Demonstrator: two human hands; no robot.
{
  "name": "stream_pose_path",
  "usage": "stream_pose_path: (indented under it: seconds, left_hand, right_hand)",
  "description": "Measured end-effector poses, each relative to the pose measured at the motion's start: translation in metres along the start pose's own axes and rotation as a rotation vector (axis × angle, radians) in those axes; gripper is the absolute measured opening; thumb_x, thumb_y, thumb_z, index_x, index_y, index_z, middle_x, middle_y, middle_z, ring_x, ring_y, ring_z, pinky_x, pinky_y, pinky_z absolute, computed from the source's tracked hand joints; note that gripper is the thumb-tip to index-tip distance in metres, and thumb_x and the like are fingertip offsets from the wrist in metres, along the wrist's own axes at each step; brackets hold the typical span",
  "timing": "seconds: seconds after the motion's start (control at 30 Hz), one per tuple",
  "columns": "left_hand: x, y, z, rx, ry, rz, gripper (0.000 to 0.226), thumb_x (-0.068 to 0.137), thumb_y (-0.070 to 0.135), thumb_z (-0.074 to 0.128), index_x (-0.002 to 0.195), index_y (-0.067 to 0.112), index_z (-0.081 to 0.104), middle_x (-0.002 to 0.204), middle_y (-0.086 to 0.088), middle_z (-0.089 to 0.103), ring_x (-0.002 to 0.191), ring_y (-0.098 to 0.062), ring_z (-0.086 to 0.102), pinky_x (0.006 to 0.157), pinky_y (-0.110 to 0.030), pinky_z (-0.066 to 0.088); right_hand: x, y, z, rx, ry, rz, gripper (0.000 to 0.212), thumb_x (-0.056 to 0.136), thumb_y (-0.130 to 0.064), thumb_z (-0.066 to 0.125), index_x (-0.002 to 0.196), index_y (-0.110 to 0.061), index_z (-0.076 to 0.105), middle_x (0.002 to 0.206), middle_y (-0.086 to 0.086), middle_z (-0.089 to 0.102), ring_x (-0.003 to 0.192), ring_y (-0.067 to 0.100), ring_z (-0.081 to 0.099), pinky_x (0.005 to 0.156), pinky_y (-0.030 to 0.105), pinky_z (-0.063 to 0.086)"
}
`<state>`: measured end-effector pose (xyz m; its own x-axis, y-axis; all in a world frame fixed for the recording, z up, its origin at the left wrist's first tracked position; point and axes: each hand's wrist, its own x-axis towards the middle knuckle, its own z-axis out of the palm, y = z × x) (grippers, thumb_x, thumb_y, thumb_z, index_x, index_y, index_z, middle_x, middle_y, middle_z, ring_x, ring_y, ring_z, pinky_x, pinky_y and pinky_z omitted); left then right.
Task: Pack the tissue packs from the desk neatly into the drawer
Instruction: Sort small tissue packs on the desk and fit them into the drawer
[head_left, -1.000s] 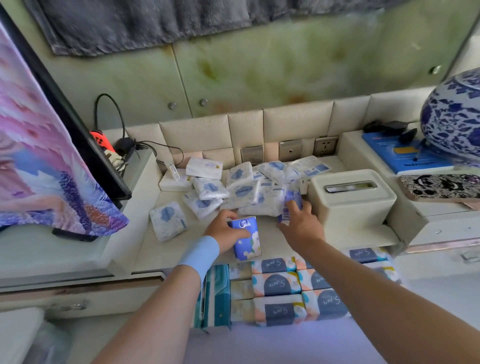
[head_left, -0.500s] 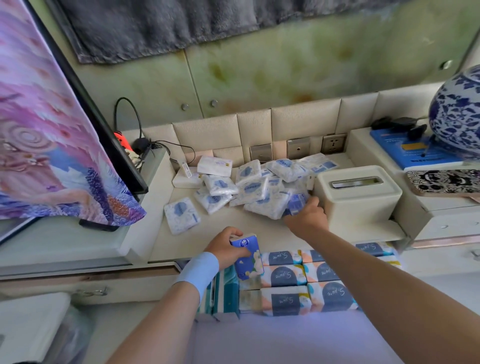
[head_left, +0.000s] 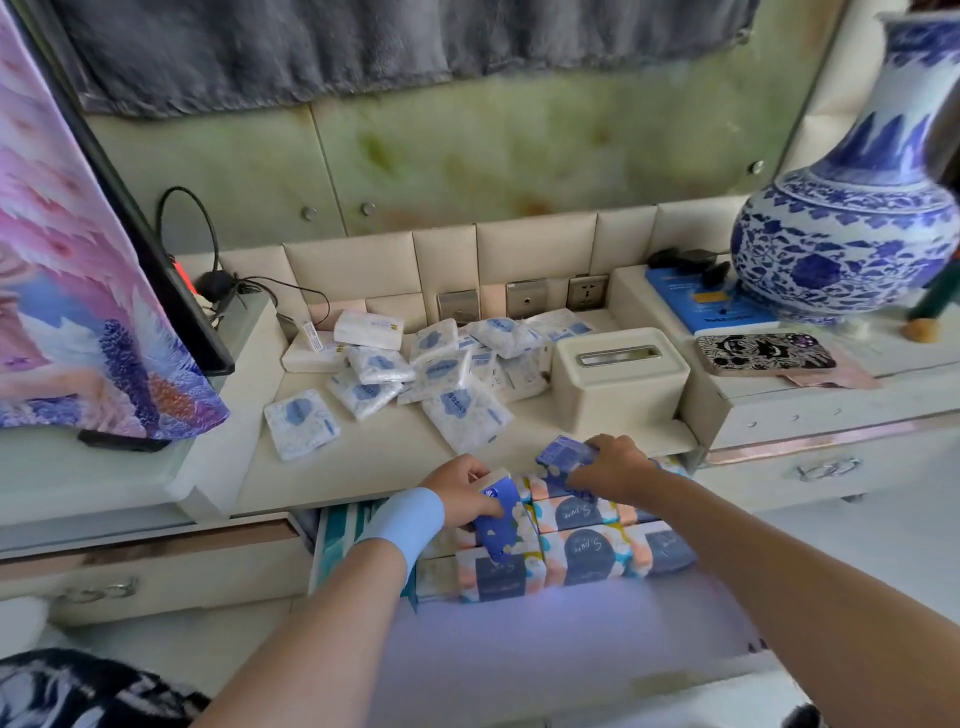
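Several white tissue packs with blue marks (head_left: 441, 374) lie in a loose heap on the cream desk (head_left: 374, 457). Below its front edge the open drawer (head_left: 322, 545) holds rows of patterned tissue packs (head_left: 587, 556). My left hand (head_left: 457, 493), with a pale blue wristband, grips a blue tissue pack (head_left: 498, 525) upright over the drawer's left part. My right hand (head_left: 613, 467) grips a second blue tissue pack (head_left: 563, 454) at the desk's front edge, above the drawer's back row.
A cream tissue box (head_left: 618, 384) stands right of the heap. A blue and white vase (head_left: 852, 223), a blue box (head_left: 701, 306) and a patterned phone (head_left: 763, 356) sit on the raised right shelf. A screen (head_left: 78, 286) leans at the left, with cables (head_left: 228, 286) behind.
Both hands have come back from the desk toward the drawer. My right hand took a blue pack from the heap and carried it to the desk's edge; my left lowered its pack over the drawer.
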<state>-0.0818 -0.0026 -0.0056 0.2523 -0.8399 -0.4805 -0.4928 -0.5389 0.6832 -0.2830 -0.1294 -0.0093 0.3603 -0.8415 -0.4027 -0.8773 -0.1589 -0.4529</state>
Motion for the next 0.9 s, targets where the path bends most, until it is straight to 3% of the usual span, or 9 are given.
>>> stream_pose_path:
  seconds: [0.1, 0.2, 0.27, 0.33, 0.5, 0.6, 0.67, 0.77, 0.9]
  left_hand:
    - [0.004, 0.012, 0.023, 0.079, -0.049, 0.034, 0.046, 0.071, 0.031, 0.081, 0.109, 0.022, 0.057, 0.109, 0.002, 0.061, 0.099, -0.02, 0.062, 0.088, -0.036, 0.054]
    - [0.006, 0.022, 0.051, 0.151, -0.134, 0.057, 0.045, 0.066, 0.042, 0.081, 0.101, 0.028, 0.057, 0.107, 0.007, 0.062, 0.096, -0.015, 0.06, 0.091, -0.029, 0.048]
    - [0.005, 0.028, 0.068, 0.209, -0.189, 0.067, 0.052, 0.068, 0.045, 0.08, 0.112, 0.03, 0.055, 0.111, 0.006, 0.062, 0.102, -0.016, 0.061, 0.093, -0.029, 0.048]
    - [0.001, 0.035, 0.082, 0.226, -0.236, 0.081, 0.057, 0.079, 0.039, 0.077, 0.128, 0.027, 0.051, 0.12, 0.0, 0.058, 0.1, -0.017, 0.059, 0.085, -0.024, 0.046]
    - [-0.003, 0.044, 0.111, 0.299, -0.311, 0.102, 0.059, 0.089, 0.032, 0.065, 0.141, 0.038, 0.039, 0.113, -0.001, 0.057, 0.073, -0.021, 0.06, 0.067, -0.027, 0.05]
    - [-0.007, 0.047, 0.125, 0.409, -0.359, 0.068, 0.053, 0.084, 0.027, 0.057, 0.134, 0.038, 0.043, 0.112, -0.006, 0.063, 0.071, -0.027, 0.063, 0.062, -0.03, 0.052]
    - [-0.008, 0.046, 0.135, 0.458, -0.389, 0.055, 0.051, 0.081, 0.023, 0.053, 0.131, 0.034, 0.045, 0.11, -0.01, 0.063, 0.078, -0.031, 0.069, 0.069, -0.036, 0.057]
    - [-0.005, 0.044, 0.148, 0.5, -0.378, 0.076, 0.051, 0.083, 0.019, 0.056, 0.132, 0.033, 0.045, 0.114, -0.007, 0.057, 0.081, -0.029, 0.064, 0.073, -0.037, 0.056]
    - [0.0, 0.044, 0.159, 0.539, -0.337, 0.157, 0.047, 0.084, 0.028, 0.064, 0.128, 0.025, 0.049, 0.125, -0.004, 0.056, 0.1, -0.025, 0.056, 0.076, -0.03, 0.044]
  right_hand:
    - [-0.016, 0.029, -0.021, 0.255, -0.049, 0.005, 0.025, 0.088, -0.029, 0.062, 0.099, -0.007, 0.065, 0.093, 0.011, 0.06, 0.076, 0.024, 0.054, 0.062, 0.027, 0.038]
    - [-0.04, 0.061, -0.04, 0.356, -0.176, 0.093, 0.023, 0.091, -0.03, 0.054, 0.086, -0.008, 0.057, 0.074, 0.013, 0.053, 0.051, 0.021, 0.047, 0.048, 0.024, 0.032]
    - [-0.054, 0.079, -0.045, 0.322, -0.25, 0.15, 0.027, 0.091, -0.034, 0.052, 0.085, -0.009, 0.059, 0.065, 0.011, 0.055, 0.045, 0.02, 0.045, 0.045, 0.021, 0.03]
    - [-0.063, 0.095, -0.045, 0.293, -0.301, 0.208, 0.03, 0.092, -0.036, 0.052, 0.082, -0.009, 0.061, 0.058, 0.008, 0.052, 0.043, 0.02, 0.041, 0.043, 0.019, 0.029]
    - [-0.062, 0.119, -0.031, 0.163, -0.261, 0.297, 0.039, 0.087, -0.047, 0.057, 0.094, -0.008, 0.055, 0.076, 0.013, 0.053, 0.057, 0.026, 0.048, 0.051, 0.026, 0.037]
    - [-0.064, 0.121, -0.023, -0.075, -0.211, 0.24, 0.053, 0.089, -0.06, 0.055, 0.079, -0.007, 0.055, 0.06, 0.01, 0.058, 0.047, 0.025, 0.051, 0.052, 0.027, 0.042]
    - [-0.065, 0.12, -0.018, -0.232, -0.181, 0.189, 0.059, 0.086, -0.069, 0.053, 0.071, -0.012, 0.052, 0.053, 0.005, 0.057, 0.045, 0.021, 0.053, 0.056, 0.028, 0.047]
    - [-0.061, 0.122, -0.008, -0.343, -0.161, 0.103, 0.055, 0.083, -0.07, 0.057, 0.086, -0.015, 0.055, 0.078, 0.004, 0.063, 0.066, 0.017, 0.061, 0.063, 0.027, 0.05]
    - [-0.057, 0.122, -0.003, -0.528, -0.115, 0.019, 0.052, 0.089, -0.057, 0.055, 0.114, -0.012, 0.061, 0.106, 0.006, 0.067, 0.096, 0.021, 0.063, 0.079, 0.027, 0.051]
